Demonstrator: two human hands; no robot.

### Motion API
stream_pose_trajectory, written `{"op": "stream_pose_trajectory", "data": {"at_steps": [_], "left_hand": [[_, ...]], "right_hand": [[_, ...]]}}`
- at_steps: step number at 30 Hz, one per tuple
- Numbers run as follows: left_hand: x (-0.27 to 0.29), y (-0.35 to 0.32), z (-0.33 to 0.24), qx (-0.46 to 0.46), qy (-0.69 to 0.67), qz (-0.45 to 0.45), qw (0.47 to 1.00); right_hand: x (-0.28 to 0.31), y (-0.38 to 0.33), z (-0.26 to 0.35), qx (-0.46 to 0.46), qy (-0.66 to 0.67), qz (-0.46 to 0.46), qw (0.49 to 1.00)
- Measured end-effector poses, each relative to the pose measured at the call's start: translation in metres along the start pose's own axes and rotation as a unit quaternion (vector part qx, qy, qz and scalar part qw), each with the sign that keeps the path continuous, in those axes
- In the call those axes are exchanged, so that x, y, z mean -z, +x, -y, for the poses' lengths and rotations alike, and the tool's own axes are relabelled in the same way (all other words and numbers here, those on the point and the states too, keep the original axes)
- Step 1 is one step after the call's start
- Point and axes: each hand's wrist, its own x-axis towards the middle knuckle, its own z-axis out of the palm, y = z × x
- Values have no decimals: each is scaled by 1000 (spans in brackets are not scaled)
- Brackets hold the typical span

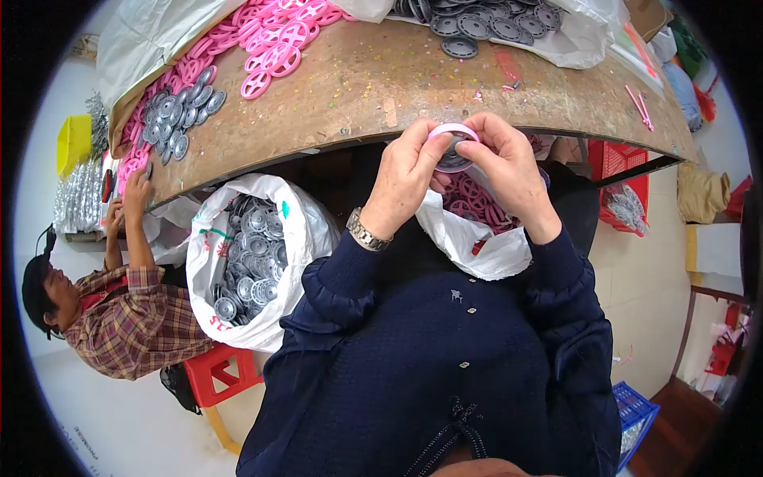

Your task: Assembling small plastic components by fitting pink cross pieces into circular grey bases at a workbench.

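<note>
My left hand and my right hand meet at the table's front edge. Between them they grip a pink toy wheel ring with a grey hub disc inside it. Both thumbs press on the disc; whether it is fully seated I cannot tell. Just below my hands, a white sack holds pink wheel rings. To the left stands another white sack, full of grey hub discs.
On the wooden table lie pink wheels and dark grey discs. A person in a checked shirt works at the left end. There is a red stool beside the left sack and a red basket at right.
</note>
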Motion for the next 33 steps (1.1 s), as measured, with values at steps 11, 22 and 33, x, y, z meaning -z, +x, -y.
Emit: {"op": "stream_pose_trajectory", "data": {"at_steps": [11, 22, 33], "left_hand": [[2, 1, 7, -24, -13, -4, 1000], [-5, -4, 7, -209, 286, 59, 933], [-3, 106, -19, -399, 543, -23, 739]], "right_hand": [[-4, -11, 4, -6, -13, -8, 1000], [22, -27, 0, -28, -29, 28, 999], [65, -48, -10, 21, -422, 53, 905]]}}
